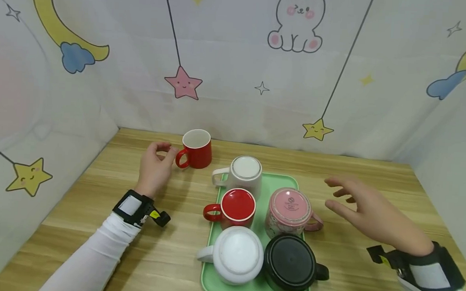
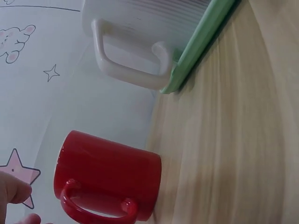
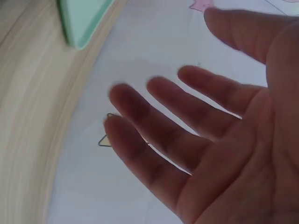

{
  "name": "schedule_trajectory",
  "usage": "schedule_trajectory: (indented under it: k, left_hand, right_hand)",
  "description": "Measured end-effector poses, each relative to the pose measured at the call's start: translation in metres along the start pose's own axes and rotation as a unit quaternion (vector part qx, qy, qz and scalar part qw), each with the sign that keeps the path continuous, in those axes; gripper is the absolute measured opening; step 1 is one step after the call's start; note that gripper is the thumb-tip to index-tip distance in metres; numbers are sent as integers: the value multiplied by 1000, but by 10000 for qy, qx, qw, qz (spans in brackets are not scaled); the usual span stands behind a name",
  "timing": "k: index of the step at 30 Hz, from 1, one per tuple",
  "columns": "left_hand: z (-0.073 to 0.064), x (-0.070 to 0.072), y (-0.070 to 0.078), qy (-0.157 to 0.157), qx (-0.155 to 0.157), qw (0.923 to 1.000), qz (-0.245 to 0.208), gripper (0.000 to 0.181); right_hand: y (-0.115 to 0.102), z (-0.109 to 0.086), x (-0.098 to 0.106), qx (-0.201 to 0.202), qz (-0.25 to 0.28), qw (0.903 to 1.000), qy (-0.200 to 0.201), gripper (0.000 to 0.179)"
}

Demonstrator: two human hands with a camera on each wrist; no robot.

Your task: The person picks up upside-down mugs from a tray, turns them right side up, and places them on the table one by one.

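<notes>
A red mug [image 1: 201, 155] with a white inside stands upright at the back left of the wooden table. Just left of its handle is my left hand [image 1: 155, 170], fingers loosely bent and holding nothing. In the left wrist view, fingertips [image 2: 16, 189] show at the lower left, apart from the red mug [image 2: 110, 172]. My right hand [image 1: 368, 209] hovers with spread fingers to the right of an upside-down pink mug [image 1: 289, 205]. That mug sits on a green tray [image 1: 280, 181]. The right wrist view shows the palm [image 3: 229, 163] with nothing in it.
Also upside down on the tray are a ribbed white mug [image 1: 246, 168], a second red mug [image 1: 237, 205], a smooth white mug [image 1: 238, 255] and a black mug [image 1: 291, 263]. Some handles overhang the tray's sides. A patterned cloth [image 1: 227, 110] rises behind the table.
</notes>
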State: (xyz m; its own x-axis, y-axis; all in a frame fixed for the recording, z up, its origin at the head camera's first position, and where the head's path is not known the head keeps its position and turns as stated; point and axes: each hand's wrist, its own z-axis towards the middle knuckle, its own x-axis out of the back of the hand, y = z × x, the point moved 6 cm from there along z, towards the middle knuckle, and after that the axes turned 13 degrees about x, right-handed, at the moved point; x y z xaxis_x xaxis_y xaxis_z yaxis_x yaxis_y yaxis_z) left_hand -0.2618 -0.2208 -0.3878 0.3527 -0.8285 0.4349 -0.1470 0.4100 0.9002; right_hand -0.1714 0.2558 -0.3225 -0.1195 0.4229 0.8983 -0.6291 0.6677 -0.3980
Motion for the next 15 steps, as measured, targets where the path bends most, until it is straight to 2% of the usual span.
schedule_trajectory:
  k: [5, 10, 15]
  left_hand:
    - [-5, 8, 13, 143, -110, 9998, -78, 48]
    - [-15, 8, 27, 107, -505, 9983, -275, 44]
    - [-28, 5, 43, -111, -898, 9949, -456, 39]
  right_hand:
    - [-13, -2, -3, 36, 244, 9983, -528, 52]
    - [-17, 0, -19, 38, 660, 9912, -1144, 48]
    - [-15, 4, -30, 230, 755, 9889, -1262, 26]
